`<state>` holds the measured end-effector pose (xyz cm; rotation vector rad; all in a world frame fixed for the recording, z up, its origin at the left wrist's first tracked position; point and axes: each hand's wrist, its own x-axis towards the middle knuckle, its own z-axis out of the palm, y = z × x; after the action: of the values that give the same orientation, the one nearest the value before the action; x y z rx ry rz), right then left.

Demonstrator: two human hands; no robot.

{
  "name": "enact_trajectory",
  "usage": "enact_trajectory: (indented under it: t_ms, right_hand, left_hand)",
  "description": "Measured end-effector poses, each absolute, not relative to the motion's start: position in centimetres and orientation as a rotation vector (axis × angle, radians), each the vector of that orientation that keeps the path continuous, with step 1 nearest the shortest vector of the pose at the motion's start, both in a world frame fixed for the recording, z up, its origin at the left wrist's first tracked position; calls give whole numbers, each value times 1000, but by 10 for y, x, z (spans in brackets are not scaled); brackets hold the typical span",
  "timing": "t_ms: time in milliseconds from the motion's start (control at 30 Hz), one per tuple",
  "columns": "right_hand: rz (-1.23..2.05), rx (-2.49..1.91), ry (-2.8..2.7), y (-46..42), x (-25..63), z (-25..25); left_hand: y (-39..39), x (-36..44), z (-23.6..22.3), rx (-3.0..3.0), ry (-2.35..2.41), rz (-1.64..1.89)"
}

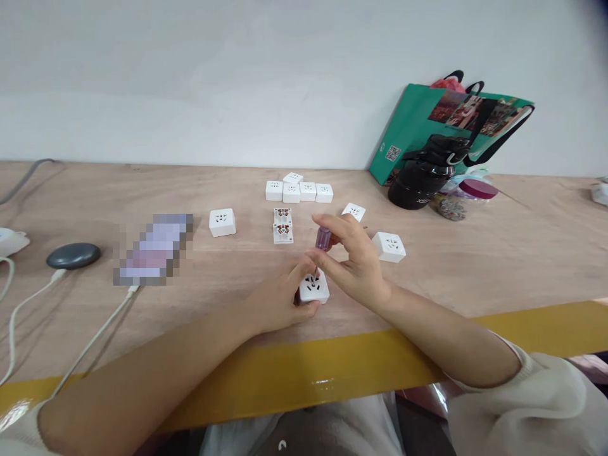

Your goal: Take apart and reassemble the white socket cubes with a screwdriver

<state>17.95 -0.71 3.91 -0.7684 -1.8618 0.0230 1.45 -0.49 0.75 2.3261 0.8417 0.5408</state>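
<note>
In the head view, the left hand (278, 301) closes firmly around a white square plastic socket (314, 289) near the yellow front edge (304, 394) of the pale wooden table (451, 266). The right hand (354, 263) pinches a purple-handled screwdriver (323, 239) upright between thumb and fingers, its thin shaft reaching the socket's face. More white sockets (299, 191) cluster toward the table's back edge.
</note>
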Motion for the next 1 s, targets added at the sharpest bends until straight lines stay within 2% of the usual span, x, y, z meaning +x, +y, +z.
enact_trajectory:
  t_ms: [200,367,600,800,1000]
  right_hand:
    - [264,-749,-1794,-7,179,37]
    - [35,-795,-1835,-6,181,40]
    - [221,-704,-1858,-9,181,40]
    - [3,-768,-1837,-11,183,47]
    - [248,-747,-1729,-13,181,43]
  left_hand:
    - [-4,15,5,2319,852,540]
    - [-4,14,4,2308,866,548]
    - [-4,15,6,2285,825,602]
    - [-5,14,9,2273,829,636]
    - [-4,13,8,2226,823,682]
